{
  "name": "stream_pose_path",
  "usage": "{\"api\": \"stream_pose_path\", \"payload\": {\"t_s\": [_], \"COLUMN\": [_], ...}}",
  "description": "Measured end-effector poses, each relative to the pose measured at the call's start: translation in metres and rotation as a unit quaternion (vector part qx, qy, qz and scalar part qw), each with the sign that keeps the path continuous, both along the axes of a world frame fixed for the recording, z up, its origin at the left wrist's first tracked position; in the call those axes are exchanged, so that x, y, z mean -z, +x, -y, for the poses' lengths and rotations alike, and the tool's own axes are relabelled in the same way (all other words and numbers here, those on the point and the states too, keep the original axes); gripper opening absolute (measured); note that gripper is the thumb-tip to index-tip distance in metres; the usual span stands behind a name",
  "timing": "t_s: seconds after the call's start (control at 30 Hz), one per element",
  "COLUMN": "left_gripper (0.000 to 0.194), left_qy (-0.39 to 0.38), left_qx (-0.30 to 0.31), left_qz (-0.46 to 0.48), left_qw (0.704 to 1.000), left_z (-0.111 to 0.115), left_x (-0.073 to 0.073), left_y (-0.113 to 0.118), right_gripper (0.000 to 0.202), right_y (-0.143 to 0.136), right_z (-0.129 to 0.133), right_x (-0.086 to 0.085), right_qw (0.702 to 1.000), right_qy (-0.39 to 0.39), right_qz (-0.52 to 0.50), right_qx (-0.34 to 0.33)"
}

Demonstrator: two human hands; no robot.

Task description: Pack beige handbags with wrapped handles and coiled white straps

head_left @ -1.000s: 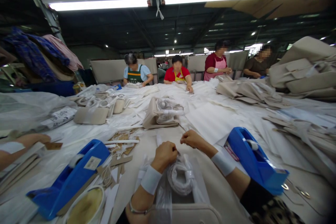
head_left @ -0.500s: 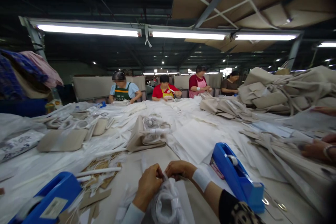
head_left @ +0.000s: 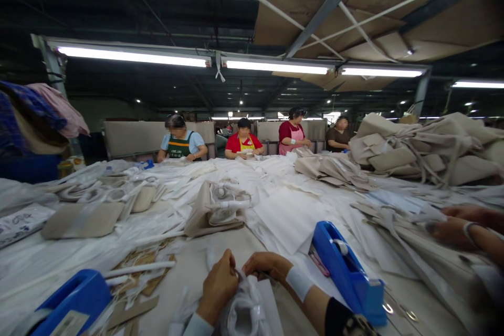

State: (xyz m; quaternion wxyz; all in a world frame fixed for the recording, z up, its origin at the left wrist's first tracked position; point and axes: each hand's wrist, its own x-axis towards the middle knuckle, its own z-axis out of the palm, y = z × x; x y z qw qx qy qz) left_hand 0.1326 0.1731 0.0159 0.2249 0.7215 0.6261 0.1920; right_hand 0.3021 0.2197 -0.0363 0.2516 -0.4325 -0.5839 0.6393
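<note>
Low in the middle of the head view, my left hand (head_left: 218, 284) and my right hand (head_left: 268, 266) are close together. Both have their fingers pinched on the white wrapping (head_left: 247, 287) at the top of a coiled bag strap (head_left: 242, 315). The fingertips partly hide the exact spot they grip. Under the coil lies beige bag fabric (head_left: 293, 307). To the right of my right hand stands a blue tape dispenser (head_left: 346, 273), and another blue dispenser (head_left: 74, 299) sits at the lower left.
Brown card tags with strings (head_left: 136, 304) lie left of my hands. A folded beige bag (head_left: 199, 210) with a wrapped strap is ahead. More bags (head_left: 429, 149) are heaped at the right. A co-worker's hands (head_left: 460, 226) reach in from the right; several people work across the table.
The view has tilted up slightly, so the scene sits lower. My hands keep their pinch on the wrapping. The co-worker's hands at the right have shifted inward over the bags.
</note>
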Motion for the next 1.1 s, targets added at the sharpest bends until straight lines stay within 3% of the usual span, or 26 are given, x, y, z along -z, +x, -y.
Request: {"api": "stream_pose_path", "payload": {"t_s": [0.17, 0.33, 0.53, 0.8, 0.9, 1.1], "left_gripper": [0.021, 0.02, 0.026, 0.033, 0.035, 0.039], "left_qy": [-0.064, -0.014, -0.007, -0.064, -0.067, -0.07], "left_qx": [-0.004, -0.002, 0.006, -0.008, -0.01, -0.015], "left_qz": [0.195, 0.328, 0.449, 0.532, 0.539, 0.538], "left_qw": [0.979, 0.945, 0.894, 0.844, 0.839, 0.84], "left_z": [-0.015, -0.025, -0.028, -0.006, -0.001, -0.003], "left_x": [0.012, 0.022, 0.024, -0.003, -0.008, -0.008], "left_y": [0.0, -0.002, -0.003, -0.002, -0.002, -0.005], "right_gripper": [0.012, 0.042, 0.031, 0.054, 0.048, 0.051], "right_y": [0.004, 0.014, 0.019, 0.019, 0.017, 0.01], "right_z": [-0.005, -0.004, 0.008, 0.024, 0.026, 0.031], "right_x": [-0.002, -0.007, -0.015, 0.0, 0.004, -0.006], "right_qw": [0.997, 0.987, 0.964, 0.932, 0.928, 0.93], "right_qy": [-0.068, -0.106, -0.117, -0.099, -0.101, -0.07], "right_qz": [0.003, -0.086, -0.229, -0.343, -0.352, -0.356], "right_qx": [0.046, 0.084, 0.066, 0.067, 0.064, 0.065]}}
